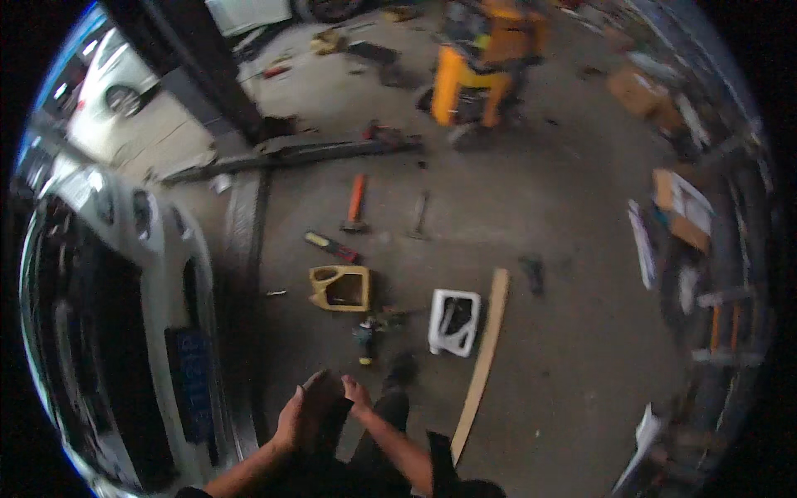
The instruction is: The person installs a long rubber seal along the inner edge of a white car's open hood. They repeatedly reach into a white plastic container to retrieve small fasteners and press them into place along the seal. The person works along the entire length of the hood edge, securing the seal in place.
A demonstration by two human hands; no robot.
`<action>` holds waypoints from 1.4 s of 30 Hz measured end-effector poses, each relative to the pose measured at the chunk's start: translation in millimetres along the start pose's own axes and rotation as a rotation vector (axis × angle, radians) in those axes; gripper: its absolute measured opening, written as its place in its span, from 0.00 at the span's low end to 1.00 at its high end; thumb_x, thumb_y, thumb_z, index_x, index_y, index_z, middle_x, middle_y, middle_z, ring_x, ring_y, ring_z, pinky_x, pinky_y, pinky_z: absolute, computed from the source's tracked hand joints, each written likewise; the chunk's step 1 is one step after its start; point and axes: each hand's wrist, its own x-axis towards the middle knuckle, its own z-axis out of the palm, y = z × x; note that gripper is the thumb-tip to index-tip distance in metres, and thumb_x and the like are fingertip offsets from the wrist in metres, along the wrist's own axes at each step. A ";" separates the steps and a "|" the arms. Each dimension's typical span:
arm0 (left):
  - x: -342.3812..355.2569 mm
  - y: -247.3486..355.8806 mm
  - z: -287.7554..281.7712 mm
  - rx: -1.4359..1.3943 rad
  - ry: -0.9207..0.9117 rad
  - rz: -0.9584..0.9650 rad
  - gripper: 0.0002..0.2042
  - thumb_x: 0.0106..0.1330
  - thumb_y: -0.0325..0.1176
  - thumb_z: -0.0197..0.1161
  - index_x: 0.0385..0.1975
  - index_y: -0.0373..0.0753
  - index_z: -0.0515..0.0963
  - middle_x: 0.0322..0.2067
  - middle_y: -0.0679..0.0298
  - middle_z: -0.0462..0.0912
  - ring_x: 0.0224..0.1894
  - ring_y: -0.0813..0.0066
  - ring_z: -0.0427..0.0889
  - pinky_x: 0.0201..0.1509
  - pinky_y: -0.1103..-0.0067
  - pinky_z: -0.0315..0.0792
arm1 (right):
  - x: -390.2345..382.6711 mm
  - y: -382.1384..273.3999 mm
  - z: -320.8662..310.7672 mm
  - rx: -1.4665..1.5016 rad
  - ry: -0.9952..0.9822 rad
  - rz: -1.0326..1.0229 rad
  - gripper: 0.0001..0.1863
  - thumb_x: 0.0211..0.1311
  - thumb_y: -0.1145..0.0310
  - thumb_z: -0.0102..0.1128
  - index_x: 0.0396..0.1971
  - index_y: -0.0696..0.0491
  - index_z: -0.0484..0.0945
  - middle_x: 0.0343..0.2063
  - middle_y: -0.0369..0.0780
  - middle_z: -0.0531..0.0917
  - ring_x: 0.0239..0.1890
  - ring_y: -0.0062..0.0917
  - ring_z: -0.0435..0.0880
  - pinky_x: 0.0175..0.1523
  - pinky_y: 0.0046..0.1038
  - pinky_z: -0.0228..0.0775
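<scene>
My left hand (290, 417) and my right hand (359, 397) are close together in front of my body, low in the view. Between them is a dark, flat-looking piece (322, 407), blurred and in shade, so its kind is unclear. The fingers of both hands seem closed about its edges. Just beyond, on the floor, lies a dark green power tool (365, 342) with a yellow end. Farther off sits a yellow plastic jug (318, 300) with its side cut open. To the right is a white cut-open jug (437, 319) with dark contents.
A long wooden strip (481, 365) lies on the right. Beyond the jugs are a red-and-black tool (332, 246), an orange-handled hammer (357, 199) and a thin-handled hammer (421, 214). A white car's front (162, 274) stands left, a lift post (199, 75) behind, and a yellow machine (448, 83) farther back.
</scene>
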 end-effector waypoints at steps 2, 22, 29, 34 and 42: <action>-27.8 19.3 -5.7 0.528 -0.057 0.582 0.30 0.69 0.52 0.44 0.63 0.36 0.60 0.65 0.53 0.58 0.65 0.54 0.60 0.67 0.63 0.53 | -32.3 -16.0 -0.8 0.035 -0.018 0.057 0.26 0.66 0.67 0.45 0.62 0.61 0.59 0.58 0.49 0.69 0.58 0.37 0.69 0.62 0.35 0.61; -376.2 -24.1 -201.0 -0.582 0.499 0.388 0.28 0.72 0.54 0.36 0.62 0.40 0.63 0.53 0.56 0.75 0.55 0.60 0.73 0.61 0.64 0.63 | 23.6 -150.9 172.2 -0.473 -0.465 0.445 0.27 0.66 0.52 0.45 0.56 0.56 0.70 0.50 0.50 0.76 0.53 0.47 0.72 0.60 0.46 0.60; -427.8 -125.1 -303.2 -0.940 0.886 0.311 0.22 0.73 0.48 0.40 0.49 0.35 0.72 0.40 0.56 0.81 0.41 0.63 0.79 0.53 0.68 0.69 | 16.5 -229.2 293.6 -0.325 -0.578 -0.101 0.12 0.52 0.71 0.46 0.29 0.59 0.79 0.28 0.49 0.81 0.34 0.42 0.78 0.44 0.38 0.70; -453.5 -107.5 -375.5 -0.929 0.964 0.457 0.18 0.72 0.44 0.45 0.45 0.34 0.74 0.36 0.56 0.82 0.37 0.67 0.80 0.44 0.73 0.73 | 47.3 -265.0 400.1 -0.122 -0.678 -0.145 0.11 0.48 0.72 0.45 0.24 0.58 0.77 0.24 0.48 0.80 0.30 0.40 0.77 0.41 0.36 0.70; -464.3 -62.9 -428.3 -0.896 1.068 0.563 0.17 0.72 0.42 0.47 0.44 0.33 0.74 0.37 0.56 0.82 0.34 0.68 0.81 0.43 0.75 0.76 | 93.7 -342.6 510.9 -0.084 -1.025 -0.087 0.13 0.60 0.66 0.49 0.34 0.61 0.78 0.27 0.45 0.81 0.32 0.29 0.78 0.40 0.29 0.69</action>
